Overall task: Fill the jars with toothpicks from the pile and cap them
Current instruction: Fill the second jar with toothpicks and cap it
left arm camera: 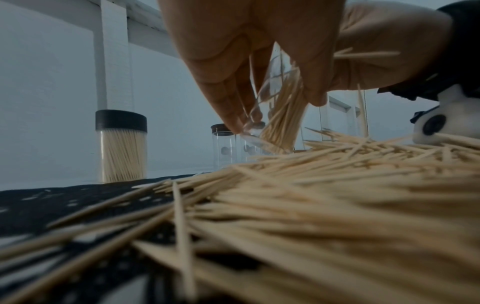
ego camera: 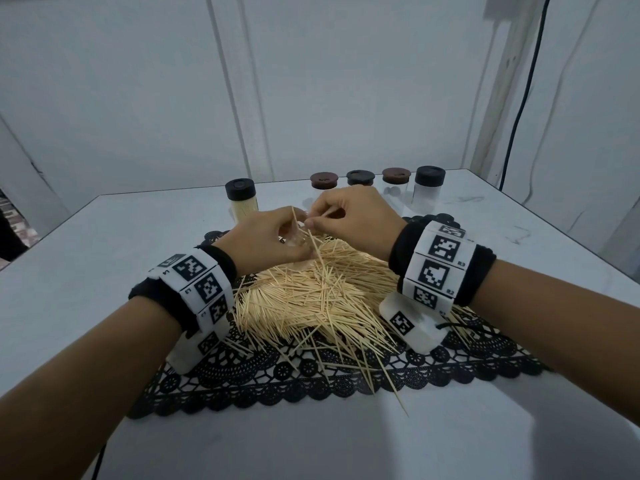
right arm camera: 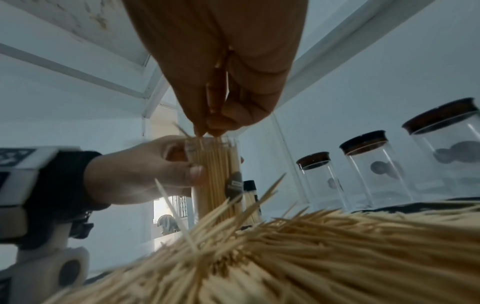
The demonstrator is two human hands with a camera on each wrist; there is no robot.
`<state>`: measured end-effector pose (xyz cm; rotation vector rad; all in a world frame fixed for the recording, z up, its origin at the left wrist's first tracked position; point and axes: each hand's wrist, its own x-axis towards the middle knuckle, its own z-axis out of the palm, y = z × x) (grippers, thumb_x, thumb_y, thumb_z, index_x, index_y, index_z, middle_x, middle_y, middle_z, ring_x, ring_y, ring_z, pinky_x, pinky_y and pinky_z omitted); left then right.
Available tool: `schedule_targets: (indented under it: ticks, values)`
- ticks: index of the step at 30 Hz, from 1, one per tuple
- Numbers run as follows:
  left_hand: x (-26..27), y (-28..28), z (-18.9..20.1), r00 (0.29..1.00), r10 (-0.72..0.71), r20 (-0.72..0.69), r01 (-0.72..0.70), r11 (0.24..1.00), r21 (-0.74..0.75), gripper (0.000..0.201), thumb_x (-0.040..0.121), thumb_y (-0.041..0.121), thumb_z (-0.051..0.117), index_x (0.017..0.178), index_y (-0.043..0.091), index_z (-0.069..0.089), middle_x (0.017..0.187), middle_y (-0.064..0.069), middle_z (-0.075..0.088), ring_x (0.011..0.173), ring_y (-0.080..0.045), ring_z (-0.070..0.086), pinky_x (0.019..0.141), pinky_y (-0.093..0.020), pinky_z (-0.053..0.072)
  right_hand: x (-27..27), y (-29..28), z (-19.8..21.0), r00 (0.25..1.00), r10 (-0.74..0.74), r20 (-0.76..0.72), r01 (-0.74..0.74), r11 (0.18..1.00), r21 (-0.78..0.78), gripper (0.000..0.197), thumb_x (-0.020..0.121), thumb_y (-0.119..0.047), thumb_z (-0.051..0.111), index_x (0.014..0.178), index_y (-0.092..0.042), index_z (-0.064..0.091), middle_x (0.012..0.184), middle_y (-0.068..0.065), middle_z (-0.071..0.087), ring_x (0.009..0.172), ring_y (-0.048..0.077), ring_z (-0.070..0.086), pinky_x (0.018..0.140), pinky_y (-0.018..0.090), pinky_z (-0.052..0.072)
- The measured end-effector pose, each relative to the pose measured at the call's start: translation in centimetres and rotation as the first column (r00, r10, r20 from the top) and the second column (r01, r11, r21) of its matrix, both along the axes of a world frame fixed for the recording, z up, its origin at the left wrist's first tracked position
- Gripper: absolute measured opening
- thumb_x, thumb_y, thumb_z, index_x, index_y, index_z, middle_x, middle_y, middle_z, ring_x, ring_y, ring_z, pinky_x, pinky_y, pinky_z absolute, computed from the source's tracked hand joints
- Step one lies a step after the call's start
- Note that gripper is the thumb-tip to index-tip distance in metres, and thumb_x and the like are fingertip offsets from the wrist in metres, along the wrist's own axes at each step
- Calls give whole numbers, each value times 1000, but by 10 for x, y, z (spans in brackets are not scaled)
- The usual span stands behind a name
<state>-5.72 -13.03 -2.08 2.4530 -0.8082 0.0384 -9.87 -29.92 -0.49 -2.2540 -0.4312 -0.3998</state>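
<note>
From the head camera, a big pile of toothpicks (ego camera: 311, 299) lies on a black lace mat (ego camera: 311, 382) on a white table (ego camera: 104, 237). The left hand (ego camera: 266, 240) is at 12 o'clock from the pile. Its fingers curl round a clear open jar (ego camera: 298, 241), which is mostly hidden by the hand. The right hand (ego camera: 353, 220) is just beside it, at 3 o'clock from the left hand. Its thumb and finger pinch a few toothpicks at the jar's mouth. A full jar with a black lid (ego camera: 240, 199) stands at 11 o'clock from the hands. Four capped jars (ego camera: 377, 181) stand in a row at 1 o'clock, well apart from the pile.

From the left wrist camera, the left hand's fingers (left arm camera: 226, 107) wrap the open jar (left arm camera: 275, 115). The jar is tilted and has toothpicks inside. Its bottom is down by the pile (left arm camera: 311, 205). The full jar (left arm camera: 121, 144) stands upright at 9 o'clock.

From the right wrist camera, the right hand (right arm camera: 221, 82) comes down from 12 o'clock. Its fingertips (right arm camera: 215, 130) are close together, pinching toothpicks just above the jar's mouth. The left hand (right arm camera: 140, 172) holds the open jar (right arm camera: 215, 176) from 9 o'clock, thumb on the glass. Three capped jars (right arm camera: 376, 168) stand at 3 o'clock, each with small dark bits inside.
</note>
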Motion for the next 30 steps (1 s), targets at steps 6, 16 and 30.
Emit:
schedule_targets:
  ticks: [6,16,30]
  values:
    - [-3,-1,1,1000,-5,26,5,1000,2,57,65,58,71,110,25,58,88,0,63,84,-16,59,83,-39,50,1,2,-2,999,19,-31,-19,1000,11,14,82,-19,69,94,-11,68,61,-3,54,54,3,46,58,17,39]
    - [0,0,0,998,19,54,-18,1000,-19,41,74,42,74,106,24,56,79,8,55,70,-3,49,66,-21,41,2,2,-3,998,17,56,-6,982,-187,19,90,-20,58,97,-8,72,71,-9,48,66,1,42,65,9,31]
    - [2,1,0,992,63,108,-57,997,-56,54,75,41,73,120,16,56,101,-1,63,92,-14,58,83,-32,50,-3,-1,-4,997,53,64,-38,976,-217,18,86,-14,58,100,-14,69,89,-4,48,69,-2,41,63,10,30]
